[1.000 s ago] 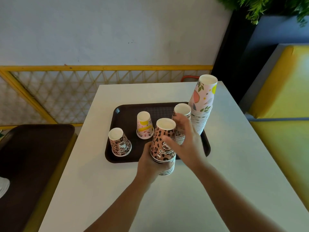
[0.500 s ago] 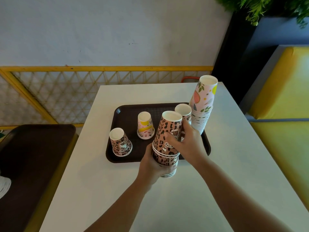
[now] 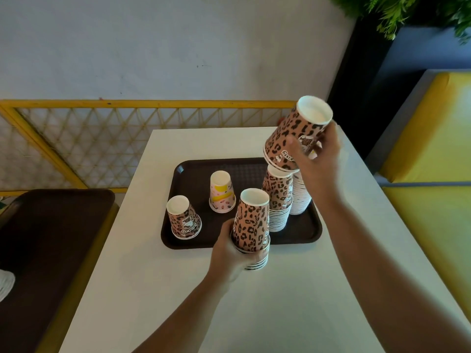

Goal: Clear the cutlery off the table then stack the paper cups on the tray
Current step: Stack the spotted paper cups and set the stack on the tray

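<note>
A dark brown tray [image 3: 193, 171] lies on the white table [image 3: 158, 289]. My left hand [image 3: 229, 253] grips a short stack of upside-down leopard-print cups [image 3: 252, 222] at the tray's near edge. My right hand [image 3: 318, 159] holds a leopard-print cup [image 3: 295, 133] tilted in the air, just above a leopard-topped stack [image 3: 279, 197] on the tray's right side. Behind that stands a taller white-rimmed stack [image 3: 300, 197], its top hidden by my hand. A single leopard cup [image 3: 183, 217] and a pink-and-yellow cup [image 3: 221, 192] stand upside down on the tray's left half.
A second dark tray [image 3: 51, 238] sits on a lower surface to the left, with a yellow lattice railing [image 3: 102, 138] behind it. A yellow bench seat [image 3: 433, 154] runs along the right. Green plant leaves [image 3: 407, 11] hang at the top right.
My right hand has pulled the top leopard cup off the stack in my left hand and carried it up and to the right, over the stacks on the tray.
</note>
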A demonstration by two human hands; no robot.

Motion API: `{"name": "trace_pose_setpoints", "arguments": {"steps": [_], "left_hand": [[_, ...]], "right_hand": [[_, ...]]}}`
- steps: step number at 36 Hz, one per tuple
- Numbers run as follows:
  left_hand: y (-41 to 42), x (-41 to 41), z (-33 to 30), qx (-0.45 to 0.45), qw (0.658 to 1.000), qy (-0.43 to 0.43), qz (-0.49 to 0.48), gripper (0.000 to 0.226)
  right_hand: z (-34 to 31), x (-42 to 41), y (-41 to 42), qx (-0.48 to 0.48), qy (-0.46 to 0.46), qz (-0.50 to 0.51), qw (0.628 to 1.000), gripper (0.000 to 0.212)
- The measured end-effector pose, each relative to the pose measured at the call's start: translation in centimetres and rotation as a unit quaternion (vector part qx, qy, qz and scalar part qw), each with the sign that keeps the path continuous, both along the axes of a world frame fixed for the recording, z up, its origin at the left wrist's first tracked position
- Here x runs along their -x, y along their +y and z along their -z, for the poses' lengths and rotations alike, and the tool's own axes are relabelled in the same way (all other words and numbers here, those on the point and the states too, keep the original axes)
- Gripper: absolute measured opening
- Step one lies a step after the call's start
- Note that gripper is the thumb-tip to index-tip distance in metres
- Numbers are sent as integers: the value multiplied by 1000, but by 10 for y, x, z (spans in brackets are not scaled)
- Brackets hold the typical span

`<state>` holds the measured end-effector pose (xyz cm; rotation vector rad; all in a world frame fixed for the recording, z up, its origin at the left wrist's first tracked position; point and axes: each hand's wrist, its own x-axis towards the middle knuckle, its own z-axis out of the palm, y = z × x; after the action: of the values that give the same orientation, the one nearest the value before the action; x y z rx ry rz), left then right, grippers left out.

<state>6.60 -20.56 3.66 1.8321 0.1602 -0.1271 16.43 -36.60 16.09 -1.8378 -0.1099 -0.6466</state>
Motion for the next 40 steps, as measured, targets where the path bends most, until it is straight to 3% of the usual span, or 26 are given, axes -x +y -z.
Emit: {"name": "trace_pose_setpoints", "arguments": {"steps": [5, 10, 13, 19, 23, 29, 40], "left_hand": [[1, -1, 0, 9, 1000, 1, -6, 83], [3, -1, 2, 19, 1000, -6, -16, 83], [3, -2, 2, 19, 999, -13, -26, 81], [-1, -4, -2, 32, 999, -8, -31, 80], [-2, -3, -1, 25, 999, -12, -15, 88], [-2, 0, -2, 14, 1000, -8, 13, 102], [1, 3, 1, -30, 999, -37, 21, 93]], "right_hand": [[29, 3, 2, 64, 65, 2, 996, 72], [35, 28, 13, 99, -22, 38, 994, 73], [46, 45, 19, 97, -31, -20, 995, 66], [70, 66, 34, 118, 165, -137, 970, 79], [71, 69, 34, 112, 203, -146, 962, 67], [65, 66, 31, 96, 194, -140, 966, 59], [30, 50, 20, 34, 102, -112, 988, 44]]}}
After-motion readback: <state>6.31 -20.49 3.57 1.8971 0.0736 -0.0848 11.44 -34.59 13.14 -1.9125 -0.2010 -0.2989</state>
